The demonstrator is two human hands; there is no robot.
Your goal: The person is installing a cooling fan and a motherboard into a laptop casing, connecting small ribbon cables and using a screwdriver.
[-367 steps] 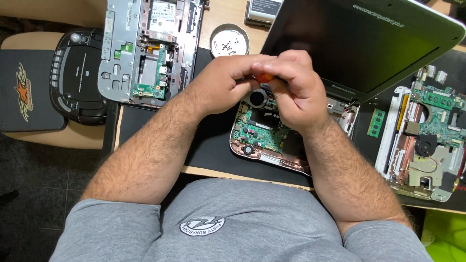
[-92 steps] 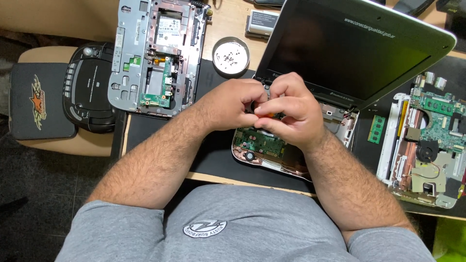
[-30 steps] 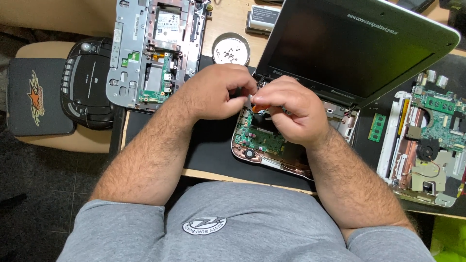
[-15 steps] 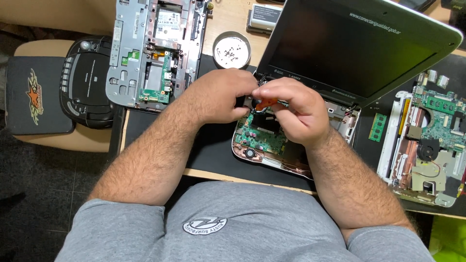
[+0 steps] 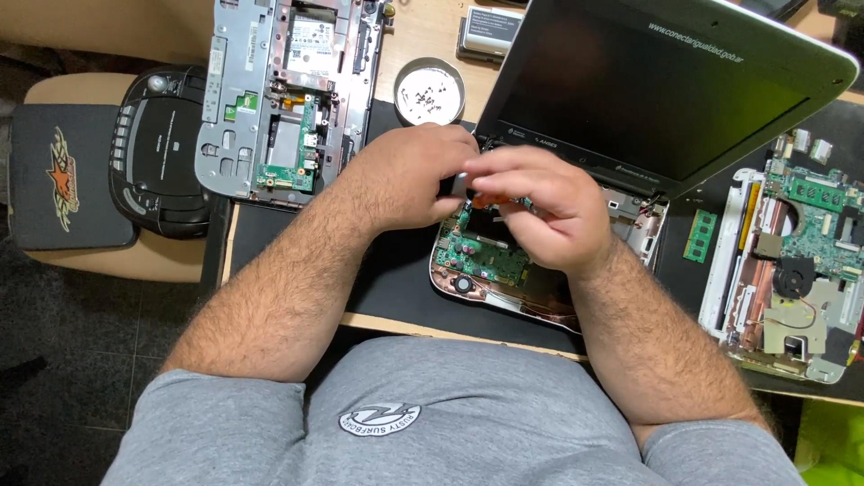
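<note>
Both hands are together over the opened small laptop (image 5: 540, 270), which lies on a black mat (image 5: 396, 279) at the near edge of the bench (image 5: 423, 36). The left hand (image 5: 405, 180) has its fingers curled at a small dark part (image 5: 457, 184) held above the exposed green circuit board (image 5: 477, 256); whether that grip is fully closed on the part cannot be told. The right hand (image 5: 544, 211) has its fingers pinched together on a thin orange-handled tool (image 5: 490, 196), most of it hidden by the fingers. The two hands touch or nearly touch at the fingertips. The laptop's dark screen (image 5: 648, 90) stands tilted open behind the hands. A round metal dish (image 5: 429, 90) with small screws sits just beyond the left hand. A stripped grey laptop shell (image 5: 283, 90) lies to the left, another opened device (image 5: 796, 261) well to the right, and a black disc player (image 5: 162, 148) rests on a stool at far left.
</note>
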